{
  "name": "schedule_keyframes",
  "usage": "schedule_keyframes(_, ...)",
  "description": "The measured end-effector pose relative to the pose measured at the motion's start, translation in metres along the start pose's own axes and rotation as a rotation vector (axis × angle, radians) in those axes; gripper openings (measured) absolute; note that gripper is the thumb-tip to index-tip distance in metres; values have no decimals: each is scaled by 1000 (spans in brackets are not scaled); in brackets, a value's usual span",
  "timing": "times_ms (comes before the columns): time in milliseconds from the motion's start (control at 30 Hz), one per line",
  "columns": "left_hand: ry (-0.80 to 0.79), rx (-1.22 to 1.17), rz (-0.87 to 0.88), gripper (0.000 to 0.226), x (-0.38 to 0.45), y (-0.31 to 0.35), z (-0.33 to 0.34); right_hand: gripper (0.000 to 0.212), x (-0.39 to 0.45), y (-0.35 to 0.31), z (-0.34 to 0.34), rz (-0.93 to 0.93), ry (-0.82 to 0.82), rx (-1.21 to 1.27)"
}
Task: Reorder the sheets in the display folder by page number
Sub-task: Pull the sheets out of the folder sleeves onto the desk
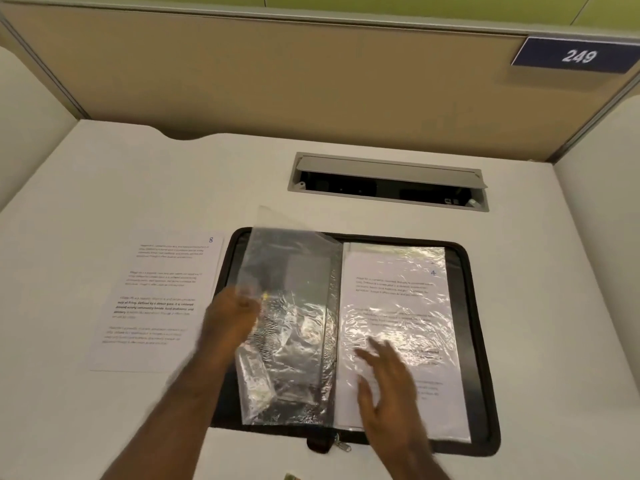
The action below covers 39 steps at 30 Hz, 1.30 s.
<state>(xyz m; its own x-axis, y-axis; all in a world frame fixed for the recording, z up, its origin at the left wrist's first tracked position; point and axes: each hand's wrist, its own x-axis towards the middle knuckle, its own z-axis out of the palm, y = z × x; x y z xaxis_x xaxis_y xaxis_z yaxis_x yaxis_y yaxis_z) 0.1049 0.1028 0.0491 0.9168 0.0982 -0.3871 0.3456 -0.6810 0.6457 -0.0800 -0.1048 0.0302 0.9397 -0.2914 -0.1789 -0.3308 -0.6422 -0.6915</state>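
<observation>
While the display folder point(478, 341) lies open on the white desk point(104, 427), a loose sheet marked 8 point(156, 299) is seen to its left. An empty clear sleeve point(287, 323) is held up by the left hand point(232, 317), fingers curled at its edge (blurred). The right hand point(388, 386) is spread flat on page 4 point(398, 306). The flimsy sleeve could be creased if pulled. A beige partition point(277, 74) numbered 249 encloses the desk.

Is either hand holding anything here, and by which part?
The left hand pinches the empty clear plastic sleeve of the black zip display folder at its outer left edge. The right hand holds nothing, fingers spread over the page marked 4.
</observation>
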Motion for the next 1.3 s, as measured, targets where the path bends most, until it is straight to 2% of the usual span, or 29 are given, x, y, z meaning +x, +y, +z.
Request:
schedule_keyframes(100, 57, -32, -101, 19, 15, -27, -11, 67, -1, 39, -7, 394, -137, -386)
schedule_keyframes(167, 103, 9, -136, 24, 20, -32, -12, 70, -4, 48, -10, 482, -152, -382)
schedule_keyframes(267, 227, 125, -35, 46, 30, -27, -7, 73, -5, 53, -5, 532, -142, -302)
schedule_keyframes(333, 232, 141, 97, 45, 36, -15, 5, 80, -6, 56, -2, 522, -53, -181)
schedule_keyframes(467, 75, 105, 326, 41, 41, 30, 43, 98, -9, 52, -9, 455, 117, 143)
schedule_keyframes(567, -86, 107, 424, 41, 41, 59, 71, 104, -5, 54, -17, 463, 179, 248)
schedule_keyframes(700, -268, 182, 506, 46, 42, 93, 100, 84, 8, 55, -42, 504, 335, 260)
schedule_keyframes(833, -388, 299, 613, 54, 53, 120, 122, 31, 26, 60, -78, 539, 285, 316)
schedule_keyframes(933, -474, 369, 649, 59, 62, 141, 133, 11, 31, 65, -91, 531, 251, 344)
schedule_keyframes(1033, -581, 473, 668, 59, 68, 162, 140, 8, 26, 69, -95, 527, 220, 396)
schedule_keyframes(1100, -617, 504, 673, 49, 72, 172, 144, 9, 22, 73, -94, 541, 210, 438)
schedule_keyframes(1200, -535, 532, 716, 28, 81, 178, 150, 9, 20, 78, -90, 556, 220, 464)
schedule_keyframes(1300, -464, 459, 697, 12, 86, 180, 150, 10, 21, 81, -89, 576, 238, 467)
